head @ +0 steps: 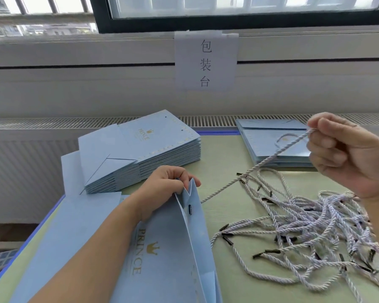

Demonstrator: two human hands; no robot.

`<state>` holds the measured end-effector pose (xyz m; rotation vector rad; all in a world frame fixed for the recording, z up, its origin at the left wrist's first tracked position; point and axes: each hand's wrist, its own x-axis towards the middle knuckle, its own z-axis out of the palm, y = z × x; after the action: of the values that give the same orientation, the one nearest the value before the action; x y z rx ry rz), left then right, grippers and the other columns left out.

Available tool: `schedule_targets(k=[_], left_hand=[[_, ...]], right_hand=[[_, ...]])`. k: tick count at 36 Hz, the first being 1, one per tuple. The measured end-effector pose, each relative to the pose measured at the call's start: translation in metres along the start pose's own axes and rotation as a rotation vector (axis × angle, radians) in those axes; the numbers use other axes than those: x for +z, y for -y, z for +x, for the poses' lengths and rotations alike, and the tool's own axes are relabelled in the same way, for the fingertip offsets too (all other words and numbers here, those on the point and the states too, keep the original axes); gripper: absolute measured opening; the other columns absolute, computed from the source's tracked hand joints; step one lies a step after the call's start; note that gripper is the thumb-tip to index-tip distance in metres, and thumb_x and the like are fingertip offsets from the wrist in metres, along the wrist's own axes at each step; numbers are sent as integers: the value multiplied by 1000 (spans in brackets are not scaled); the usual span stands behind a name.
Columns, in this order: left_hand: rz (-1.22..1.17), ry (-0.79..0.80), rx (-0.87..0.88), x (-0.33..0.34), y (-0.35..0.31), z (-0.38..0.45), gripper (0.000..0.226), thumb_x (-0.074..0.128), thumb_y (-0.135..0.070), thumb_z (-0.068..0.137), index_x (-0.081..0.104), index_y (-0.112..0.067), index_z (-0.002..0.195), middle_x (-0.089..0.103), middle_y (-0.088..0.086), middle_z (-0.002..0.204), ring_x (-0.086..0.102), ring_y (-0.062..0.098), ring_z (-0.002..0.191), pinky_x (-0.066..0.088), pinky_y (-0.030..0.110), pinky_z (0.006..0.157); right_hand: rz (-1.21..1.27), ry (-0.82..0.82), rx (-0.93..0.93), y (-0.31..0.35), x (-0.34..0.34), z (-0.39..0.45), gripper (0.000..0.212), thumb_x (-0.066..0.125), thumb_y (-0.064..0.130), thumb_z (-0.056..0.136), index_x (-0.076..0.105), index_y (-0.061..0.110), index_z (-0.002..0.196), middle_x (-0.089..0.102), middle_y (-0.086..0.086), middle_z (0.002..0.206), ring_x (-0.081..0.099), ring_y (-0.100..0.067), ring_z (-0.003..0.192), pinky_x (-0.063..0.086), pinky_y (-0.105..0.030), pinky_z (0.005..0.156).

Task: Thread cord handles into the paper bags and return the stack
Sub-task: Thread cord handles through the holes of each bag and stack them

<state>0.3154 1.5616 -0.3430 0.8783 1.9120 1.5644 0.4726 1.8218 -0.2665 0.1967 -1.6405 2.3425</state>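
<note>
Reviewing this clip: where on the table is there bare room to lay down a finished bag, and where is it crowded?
Bare green table shows between the tall bag stack and the far-right finished stack. A smaller patch lies between the held bag and the cord pile, crossed by the taut cord. The right side is crowded with loose cords.

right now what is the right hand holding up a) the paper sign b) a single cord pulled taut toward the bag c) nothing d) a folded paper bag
b: the right hand pinches one cord that runs in a straight line down toward the paper bag that the left hand holds by its top edge.
</note>
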Motion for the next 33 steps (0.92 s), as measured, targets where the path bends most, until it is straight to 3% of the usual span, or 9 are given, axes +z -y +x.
schedule_targets(k=[3, 7, 8, 11, 13, 19, 24, 29, 33], left_hand=[[-10, 1, 3, -1, 0, 0, 18, 44, -4, 54, 55, -16, 47, 72, 1, 84, 64, 5, 77, 44, 25, 74], [-37, -1, -4, -1, 1, 1, 17, 44, -3, 53, 54, -15, 47, 72, 1, 82, 64, 5, 75, 46, 22, 70], [-54, 0, -9, -1, 2, 1, 16, 44, -2, 53, 54, -14, 47, 71, 3, 82, 64, 6, 74, 46, 22, 69], [-82, 10, -15, -1, 2, 1, 17, 44, -2, 53, 55, -14, 47, 71, 4, 82, 63, 7, 73, 47, 23, 69], [-88, 17, -17, -2, 3, 1, 19, 44, -2, 53, 55, -15, 47, 71, 4, 82, 64, 7, 75, 47, 22, 69], [-139, 23, -17, -5, 2, 1, 20, 43, 0, 51, 55, -15, 45, 70, 5, 83, 64, 9, 76, 48, 20, 66], [-159, 34, -9, -5, 1, 1, 21, 43, 1, 51, 55, -15, 44, 69, 7, 83, 64, 10, 77, 45, 26, 70], [-227, -27, 24, -13, -1, 0, 21, 42, 2, 51, 54, -14, 44, 68, 6, 85, 61, 13, 75, 47, 25, 67], [-297, -88, 41, -18, -3, -2, 19, 42, 4, 50, 52, -11, 44, 66, 6, 82, 59, 13, 68, 48, 20, 58]], right_hand=[[311, 62, 1, -3, -22, 0, 18, 75, 24, 74, 72, 14, 88, 59, 5, 66, 52, -2, 49, 42, -10, 43], [541, -29, -64, -9, -47, -4, 29, 53, 12, 95, 61, -1, 119, 67, -12, 116, 66, -19, 105, 55, -21, 80], [510, -42, -104, -10, -44, -4, 28, 60, 11, 89, 66, 2, 114, 69, -9, 114, 66, -17, 105, 55, -18, 79], [120, -253, -189, -6, -19, -4, 24, 79, 30, 60, 76, 18, 81, 71, 6, 76, 66, -2, 68, 48, -7, 55], [-29, -253, -240, -8, -2, -7, 23, 80, 37, 59, 75, 19, 74, 63, 7, 63, 55, -1, 56, 44, -8, 49], [-375, 86, -196, -32, 54, -32, 19, 69, 40, 76, 67, 21, 79, 68, -3, 89, 61, -22, 95, 50, -27, 88], [-524, 289, 93, -62, 82, -51, 18, 58, 15, 84, 74, 23, 85, 60, 4, 65, 49, -5, 57, 40, -14, 56], [-823, 311, 193, -85, 92, -59, 29, 52, 17, 86, 64, 38, 101, 64, 13, 69, 47, -8, 59, 36, -15, 57], [-876, 119, 202, -88, 98, -55, 24, 59, 6, 89, 54, 30, 89, 69, 7, 69, 48, -16, 58, 40, -25, 55]])
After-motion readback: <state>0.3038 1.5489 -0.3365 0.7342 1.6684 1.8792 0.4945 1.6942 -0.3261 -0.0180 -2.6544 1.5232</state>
